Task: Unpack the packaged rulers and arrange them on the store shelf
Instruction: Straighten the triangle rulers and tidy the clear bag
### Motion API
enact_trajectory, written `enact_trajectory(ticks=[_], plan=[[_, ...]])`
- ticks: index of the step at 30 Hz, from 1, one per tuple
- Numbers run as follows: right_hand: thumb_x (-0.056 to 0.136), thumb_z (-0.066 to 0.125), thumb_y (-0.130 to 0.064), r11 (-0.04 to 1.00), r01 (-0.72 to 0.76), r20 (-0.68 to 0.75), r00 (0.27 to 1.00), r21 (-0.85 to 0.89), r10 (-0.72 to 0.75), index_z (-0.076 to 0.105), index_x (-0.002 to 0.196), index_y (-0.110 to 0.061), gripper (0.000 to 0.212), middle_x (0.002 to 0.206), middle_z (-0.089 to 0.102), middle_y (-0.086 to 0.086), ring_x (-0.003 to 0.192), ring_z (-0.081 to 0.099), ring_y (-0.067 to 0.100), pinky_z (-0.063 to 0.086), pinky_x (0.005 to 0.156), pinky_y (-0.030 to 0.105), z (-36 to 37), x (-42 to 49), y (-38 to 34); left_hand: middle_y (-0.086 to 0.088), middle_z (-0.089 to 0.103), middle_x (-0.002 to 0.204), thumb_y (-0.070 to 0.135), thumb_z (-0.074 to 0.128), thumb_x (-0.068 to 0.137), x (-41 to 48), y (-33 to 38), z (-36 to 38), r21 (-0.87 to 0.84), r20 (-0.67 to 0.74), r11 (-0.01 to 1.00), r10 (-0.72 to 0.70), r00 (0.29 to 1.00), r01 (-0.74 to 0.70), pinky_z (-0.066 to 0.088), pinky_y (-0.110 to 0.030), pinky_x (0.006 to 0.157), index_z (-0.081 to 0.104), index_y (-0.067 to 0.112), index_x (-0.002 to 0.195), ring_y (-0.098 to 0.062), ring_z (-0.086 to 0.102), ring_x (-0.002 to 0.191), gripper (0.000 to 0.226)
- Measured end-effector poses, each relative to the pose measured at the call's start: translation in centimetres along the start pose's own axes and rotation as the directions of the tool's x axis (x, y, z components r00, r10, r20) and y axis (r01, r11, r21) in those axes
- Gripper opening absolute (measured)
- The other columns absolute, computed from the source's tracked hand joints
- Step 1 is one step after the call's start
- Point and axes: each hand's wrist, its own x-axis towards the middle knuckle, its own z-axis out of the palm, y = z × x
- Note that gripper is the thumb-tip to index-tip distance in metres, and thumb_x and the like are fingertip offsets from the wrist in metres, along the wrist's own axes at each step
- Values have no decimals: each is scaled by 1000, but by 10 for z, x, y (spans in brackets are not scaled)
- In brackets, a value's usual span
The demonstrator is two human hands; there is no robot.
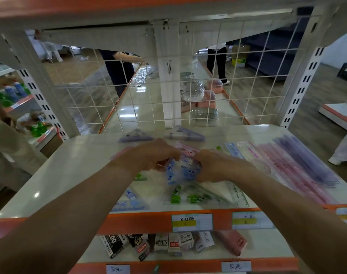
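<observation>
My left hand (pixel 153 155) and my right hand (pixel 214 165) meet over the middle of the white shelf (pixel 56 178), both gripping a clear packet of blue-printed rulers (pixel 181 171). Under and in front of it lie a green ruler set (pixel 200 196) and a blue triangle set (pixel 132 200). Two purple ruler sets (pixel 136 136) (pixel 185 133) lie at the back. A row of pink and purple ruler packs (pixel 293 165) fills the shelf's right side.
A white wire grid (pixel 129 91) closes the shelf's back; beyond it stand people and plastic containers (pixel 200 91). The orange shelf edge (pixel 141 220) carries price labels (pixel 192 222). Small stationery boxes (pixel 168 244) sit on the shelf below. The shelf's left part is bare.
</observation>
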Motion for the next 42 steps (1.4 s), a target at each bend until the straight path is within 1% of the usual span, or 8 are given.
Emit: enact_trajectory(ticks=[7,11,14,18,27,33,37,42], plan=[[85,62,-19,989,-1,-171,985,149,27,62,94,-13,11,80,52,-4,77,50,16,34,52,19,-2,0,8,-10,69,96,1,60,84,-16,3,-3,172,-132,925,362,923,-339,46,-24,69,69,14,93,-17,59,83,18],[88,58,-19,990,5,-234,972,143,29,64,109,-18,23,107,62,1,97,57,20,39,71,23,6,-2,10,-3,62,111,3,58,87,-13,-18,2,122,-123,941,330,936,-316,47,-25,90,60,17,116,-14,58,102,32],[89,55,-20,996,15,-276,961,86,10,65,107,-18,20,106,65,8,97,59,26,40,71,27,16,-2,8,-1,57,122,10,58,88,-9,-31,17,52,-130,963,268,955,-263,45,-29,93,52,21,127,-14,54,109,41],[89,52,-18,993,36,-326,945,113,3,62,94,-16,11,96,64,7,90,60,28,42,67,31,22,1,5,5,54,105,29,50,95,-8,-27,38,80,-276,952,304,912,-294,40,-26,81,54,18,119,-13,51,101,26],[93,49,-20,996,58,-416,909,74,-22,68,98,-14,20,96,67,8,93,59,28,35,70,30,22,1,10,-5,59,94,21,40,98,-2,-16,55,183,-439,932,362,822,-313,46,-36,78,54,11,102,-22,57,90,17],[94,48,-25,998,39,-377,926,54,-15,68,106,-19,24,103,67,6,96,59,25,40,77,28,25,-2,9,-3,53,109,14,38,95,-6,-34,42,409,-236,847,458,857,-340,41,-27,79,51,17,110,-16,52,96,21],[89,59,-22,966,-10,-267,960,257,81,60,115,-22,26,105,65,-1,93,60,18,49,79,29,15,-2,11,3,56,84,16,49,95,-3,-33,27,379,-328,863,462,824,-333,39,-19,61,51,19,101,-8,54,73,7],[89,59,-23,976,-36,-244,966,217,90,54,117,-22,28,110,62,-2,98,56,17,43,78,27,14,-5,7,-4,62,83,12,57,87,-1,-25,17,451,-254,846,425,869,-283,50,-32,72,58,15,87,-19,60,79,3]])
